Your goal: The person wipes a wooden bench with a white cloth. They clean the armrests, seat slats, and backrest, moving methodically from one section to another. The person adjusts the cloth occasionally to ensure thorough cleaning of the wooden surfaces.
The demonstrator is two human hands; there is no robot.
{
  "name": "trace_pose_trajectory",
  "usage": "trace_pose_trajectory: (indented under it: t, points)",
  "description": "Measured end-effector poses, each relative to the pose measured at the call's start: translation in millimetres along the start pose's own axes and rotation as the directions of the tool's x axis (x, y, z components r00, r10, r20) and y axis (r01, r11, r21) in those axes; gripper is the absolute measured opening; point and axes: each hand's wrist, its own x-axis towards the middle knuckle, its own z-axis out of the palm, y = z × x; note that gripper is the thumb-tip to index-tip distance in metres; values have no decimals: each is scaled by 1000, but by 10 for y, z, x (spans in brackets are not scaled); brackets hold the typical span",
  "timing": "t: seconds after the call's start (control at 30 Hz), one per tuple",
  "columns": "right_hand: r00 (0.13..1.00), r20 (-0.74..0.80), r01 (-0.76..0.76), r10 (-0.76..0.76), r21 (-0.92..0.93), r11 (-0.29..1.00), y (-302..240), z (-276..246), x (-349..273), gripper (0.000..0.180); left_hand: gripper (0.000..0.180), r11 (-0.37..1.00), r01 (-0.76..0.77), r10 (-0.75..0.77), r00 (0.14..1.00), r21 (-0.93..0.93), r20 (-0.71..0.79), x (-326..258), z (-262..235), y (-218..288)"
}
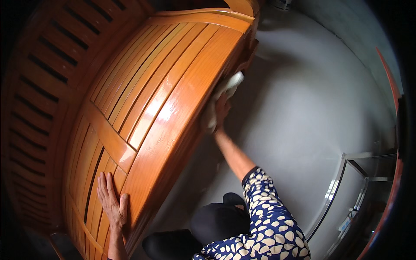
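Observation:
A glossy orange-brown wooden slatted bench [182, 86] runs from the lower left to the top of the view. My left hand [113, 208] lies flat on its seat near the front edge, fingers stretched out and thumb apart. Stretched forward, my right hand [222, 108] presses a pale cloth [234, 82] against the bench's front side, below the seat edge. Hand and cloth are smeared by motion, and the fingers are partly hidden by the cloth.
The bench's slatted backrest [39, 108] rises on the left, and a curved armrest [242, 6] stands at the far end. Grey floor [294, 108] stretches to the right. A metal-framed stand [342, 182] is at the lower right. My dark-clad knees [219, 219] are close to the bench.

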Motion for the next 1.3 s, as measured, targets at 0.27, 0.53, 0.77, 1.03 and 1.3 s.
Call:
trace_pose_trajectory:
  t: [0.27, 0.53, 0.77, 1.03, 1.3]
  points:
    - [827, 373, 299, -420, 340, 892, -566, -547, -2195, 71, 73, 1000, -2, 2, 1000, 25, -8, -22, 32, -86]
    - [919, 165, 349, -359, 87, 933, 113, 3, -910, 68, 74, 1000, -9, 9, 1000, 10, 0, -22, 0, -54]
    - [940, 67, -341, 335, 221, 914, -10, 80, 915, 57, 75, 1000, 9, -9, 1000, 18, 9, -14, 0, -18]
    - [896, 132, -438, 424, 419, 796, 685, 280, 784, 69, 73, 999, -22, 21, 999, -24, -27, 19, -5, 19]
    - [787, 373, -586, 492, 200, 785, -277, -94, -1027, 68, 69, 1000, -6, 6, 1000, 3, -29, -44, -13, -34]
